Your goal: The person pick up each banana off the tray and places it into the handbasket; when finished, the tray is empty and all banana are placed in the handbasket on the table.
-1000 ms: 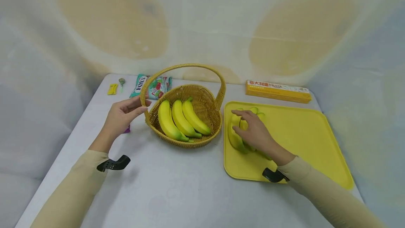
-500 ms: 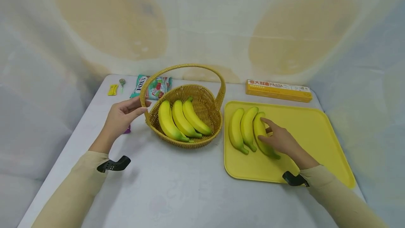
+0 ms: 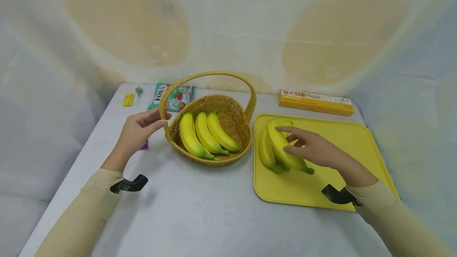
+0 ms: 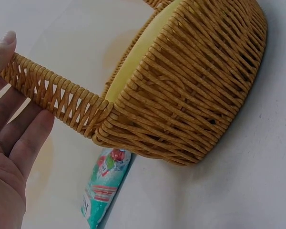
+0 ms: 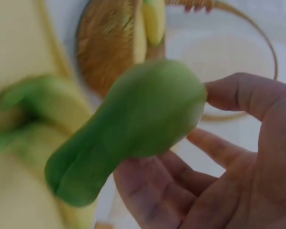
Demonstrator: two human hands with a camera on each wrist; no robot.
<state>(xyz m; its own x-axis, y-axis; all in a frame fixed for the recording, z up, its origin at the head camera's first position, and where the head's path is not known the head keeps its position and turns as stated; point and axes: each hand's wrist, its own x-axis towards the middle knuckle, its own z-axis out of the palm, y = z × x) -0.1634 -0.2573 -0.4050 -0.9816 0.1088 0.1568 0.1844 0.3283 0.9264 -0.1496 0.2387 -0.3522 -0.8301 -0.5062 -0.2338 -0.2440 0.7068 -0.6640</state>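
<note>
My left hand (image 3: 133, 136) holds the left side of the wicker basket's arched handle, thumb in front and fingers behind. In the wicker basket (image 3: 210, 162) lie three bananas (image 3: 205, 134) side by side. My right hand (image 3: 314, 148) pinches a banana (image 3: 283, 148) between thumb and fingers, raised over the yellow tray (image 3: 339, 142). Beneath it on the tray are two more bananas (image 3: 265, 150), partly covered by the held one in the head view. The right wrist view shows the held banana's green stem end (image 5: 128, 129) close up.
Behind the basket lies a teal FOX'S candy bag (image 3: 175, 97). A yellow wrapped candy (image 3: 127, 99) and a lollipop (image 3: 139, 92) are at the back left. A pasta box (image 3: 315, 103) stands behind the tray. Something purple (image 3: 144, 145) shows near my left wrist.
My right hand moved right to the rightmost banana on the tray, took hold of it, and lifted it leftward over the other two. The left hand and basket stayed put.
</note>
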